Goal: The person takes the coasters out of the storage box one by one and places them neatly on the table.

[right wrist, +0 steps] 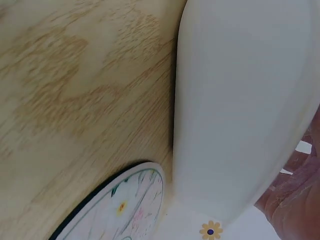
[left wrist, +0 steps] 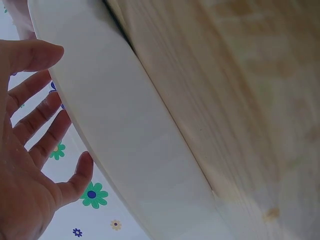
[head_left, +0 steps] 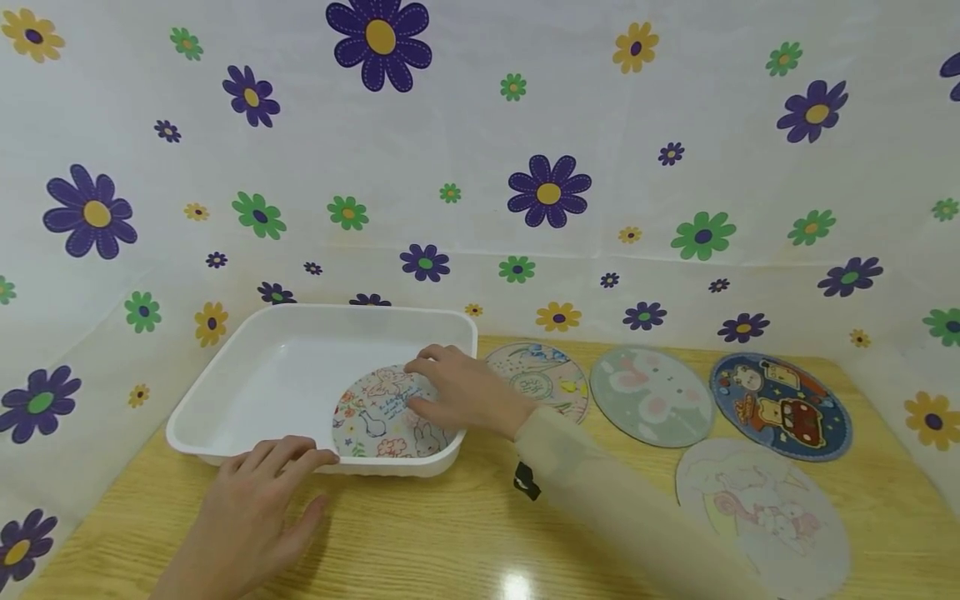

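Observation:
A white plastic tray (head_left: 225, 367) sits on the left part of the table, with a round mat (head_left: 382, 421) printed with rabbits and flowers lying in its front right corner. My right hand (head_left: 468, 387) reaches across the tray's right rim. Its thumb and forefinger are spread over the printed face of this mat, and its palm covers the mat's right edge. At the front rim, the fingertips of my left hand (head_left: 258, 500) rest on the edge. The left thumb (left wrist: 42, 55) stands away from the fingers, overlapping the tray's outer wall (left wrist: 120, 110) in the left wrist view.
Right of the tray lie more round mats: a floral one (head_left: 566, 379) partly behind my forearm, a green rabbit mat (head_left: 652, 396), a dark blue bear mat (head_left: 783, 408) and a pale pink one (head_left: 765, 508) nearer me. A flower-patterned sheet (head_left: 465, 125) hangs behind the wooden table (head_left: 420, 533).

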Demonstrator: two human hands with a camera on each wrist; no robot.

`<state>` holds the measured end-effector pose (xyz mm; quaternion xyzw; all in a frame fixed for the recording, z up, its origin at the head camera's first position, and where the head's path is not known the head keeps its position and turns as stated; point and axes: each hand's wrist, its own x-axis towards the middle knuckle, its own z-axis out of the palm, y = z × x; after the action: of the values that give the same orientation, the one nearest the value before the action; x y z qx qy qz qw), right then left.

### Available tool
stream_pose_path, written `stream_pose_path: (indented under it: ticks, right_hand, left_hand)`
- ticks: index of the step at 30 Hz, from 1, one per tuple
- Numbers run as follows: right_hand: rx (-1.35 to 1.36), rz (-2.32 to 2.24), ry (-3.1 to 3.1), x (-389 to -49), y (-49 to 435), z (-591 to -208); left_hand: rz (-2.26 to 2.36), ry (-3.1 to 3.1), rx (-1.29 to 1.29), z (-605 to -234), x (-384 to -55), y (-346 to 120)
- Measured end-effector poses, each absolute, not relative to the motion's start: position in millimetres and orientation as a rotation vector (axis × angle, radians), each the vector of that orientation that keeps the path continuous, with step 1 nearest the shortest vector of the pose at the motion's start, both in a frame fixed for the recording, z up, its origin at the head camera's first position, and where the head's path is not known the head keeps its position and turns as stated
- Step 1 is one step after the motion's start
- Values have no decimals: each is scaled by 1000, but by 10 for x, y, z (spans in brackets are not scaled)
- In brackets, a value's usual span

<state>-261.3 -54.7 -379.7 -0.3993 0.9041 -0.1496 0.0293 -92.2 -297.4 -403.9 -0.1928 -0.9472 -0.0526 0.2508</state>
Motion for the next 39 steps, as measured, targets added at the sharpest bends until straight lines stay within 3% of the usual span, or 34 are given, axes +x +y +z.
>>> stream_pose_path:
  ticks: [14, 39]
  right_hand:
    - [-972, -239, 2839, -2668, -860, -3908]
    - [-932, 100, 2951, -2620, -959, -4038]
  left_hand:
    - [-155, -2558, -535, -4048, -936, -2964]
    - [-143, -2557, -533, -4041, -943, -2963]
